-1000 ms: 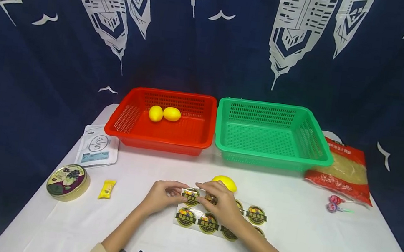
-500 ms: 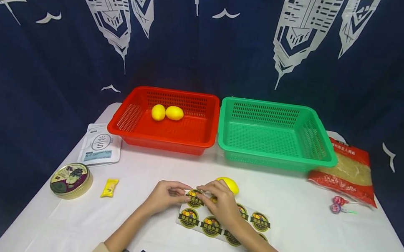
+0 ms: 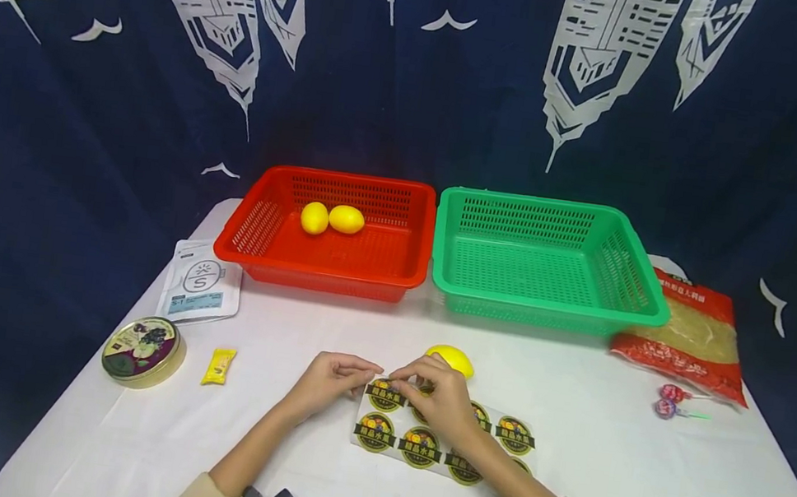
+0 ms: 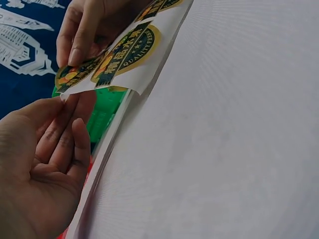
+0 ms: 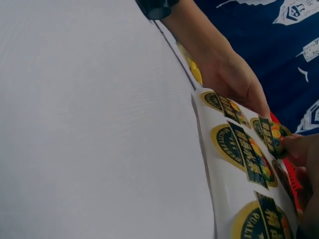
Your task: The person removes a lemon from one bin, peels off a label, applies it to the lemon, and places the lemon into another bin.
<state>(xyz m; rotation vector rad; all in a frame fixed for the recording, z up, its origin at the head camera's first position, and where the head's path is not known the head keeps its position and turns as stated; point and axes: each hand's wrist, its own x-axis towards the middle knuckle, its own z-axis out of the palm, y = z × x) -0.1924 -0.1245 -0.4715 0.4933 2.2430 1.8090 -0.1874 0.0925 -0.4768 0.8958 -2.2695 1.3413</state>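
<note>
A white sheet of round black-and-gold fruit stickers (image 3: 399,427) lies under my hands in the head view. My left hand (image 3: 330,381) pinches its far left corner between thumb and index finger; the left wrist view shows the other fingers (image 4: 62,144) loosely bent below. My right hand (image 3: 445,399) reaches over the sheet, its thumb and forefinger pinching the corner sticker (image 5: 269,135). In the right wrist view that sticker's edge sticks out past the sheet. Just beyond the right hand lies a yellow lemon (image 3: 454,360), partly covered by the fingers.
A red basket (image 3: 334,284) with two lemons (image 3: 331,219) stands at the back beside a green basket (image 3: 548,307). To the left are a white pouch (image 3: 202,282), a round tin (image 3: 143,351) and a yellow-wrapped candy (image 3: 219,366). Rightward lie a pasta bag (image 3: 689,338) and two lollipops (image 3: 668,400).
The left thumb has shifted from over the corner sticker up to the sheet's far left corner. My right hand stays at the same sticker. The whole view has shifted slightly.
</note>
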